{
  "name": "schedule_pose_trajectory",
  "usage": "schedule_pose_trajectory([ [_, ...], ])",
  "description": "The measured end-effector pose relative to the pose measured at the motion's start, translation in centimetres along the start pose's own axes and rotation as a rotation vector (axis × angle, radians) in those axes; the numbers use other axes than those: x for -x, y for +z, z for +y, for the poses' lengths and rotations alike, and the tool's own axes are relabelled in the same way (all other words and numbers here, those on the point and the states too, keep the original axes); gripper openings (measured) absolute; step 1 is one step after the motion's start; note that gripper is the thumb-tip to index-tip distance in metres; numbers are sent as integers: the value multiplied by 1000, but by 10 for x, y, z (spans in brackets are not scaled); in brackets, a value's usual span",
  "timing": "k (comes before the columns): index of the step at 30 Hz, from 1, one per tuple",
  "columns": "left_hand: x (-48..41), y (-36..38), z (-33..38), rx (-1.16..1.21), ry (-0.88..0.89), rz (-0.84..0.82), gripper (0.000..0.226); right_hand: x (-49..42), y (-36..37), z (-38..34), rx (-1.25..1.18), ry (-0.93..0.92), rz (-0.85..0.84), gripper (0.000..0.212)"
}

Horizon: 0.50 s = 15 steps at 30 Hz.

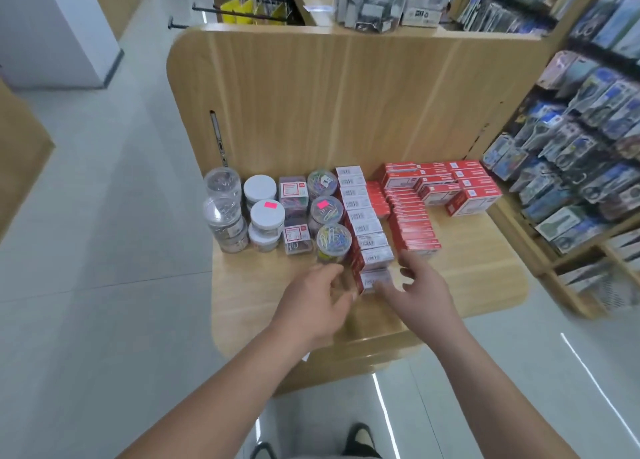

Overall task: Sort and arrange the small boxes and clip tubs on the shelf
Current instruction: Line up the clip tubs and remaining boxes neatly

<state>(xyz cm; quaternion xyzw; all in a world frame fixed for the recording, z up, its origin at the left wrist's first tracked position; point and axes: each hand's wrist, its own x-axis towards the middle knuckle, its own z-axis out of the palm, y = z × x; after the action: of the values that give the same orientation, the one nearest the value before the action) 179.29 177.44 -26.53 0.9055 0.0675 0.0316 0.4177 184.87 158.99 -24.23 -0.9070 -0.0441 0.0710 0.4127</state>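
On the wooden shelf (467,278) stand rows of clear clip tubs (332,242) at the left and a file of small red-and-white boxes (363,223) running toward me. To the right lies a row of flat red boxes (414,223), with larger red boxes (471,200) at the back right. The nearest small box (372,280) sits at the front end of the file. My left hand (318,302) hovers just left of it with loosely curled fingers. My right hand (422,292) reaches in from the right, fingers spread, fingertips at that box's side. Neither hand grips anything.
A tall wooden back panel (346,94) rises behind the goods. Racks of packaged scissors (581,153) hang at the right. A clear jar of binder clips (367,1) stands on the shelf above. Grey floor tiles (104,250) lie to the left.
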Motion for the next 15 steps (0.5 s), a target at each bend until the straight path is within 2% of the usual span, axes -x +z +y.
schedule_pose_trajectory([
  [3, -8, 22, 7, -15, -31, -14, 38, -11, 1, 18, 13, -25, -126, 46],
  [6, -14, 36, 11, 0, -61, 3, 32, -18, 1, 30, 13, -148, -173, 45],
  [8, -16, 42, 13, 31, -62, 15, 39, -22, 2, 34, 32, -210, -175, 41],
  [15, -15, 50, 19, 47, -40, 64, 58, -35, 7, 48, 58, -348, -218, 50],
])
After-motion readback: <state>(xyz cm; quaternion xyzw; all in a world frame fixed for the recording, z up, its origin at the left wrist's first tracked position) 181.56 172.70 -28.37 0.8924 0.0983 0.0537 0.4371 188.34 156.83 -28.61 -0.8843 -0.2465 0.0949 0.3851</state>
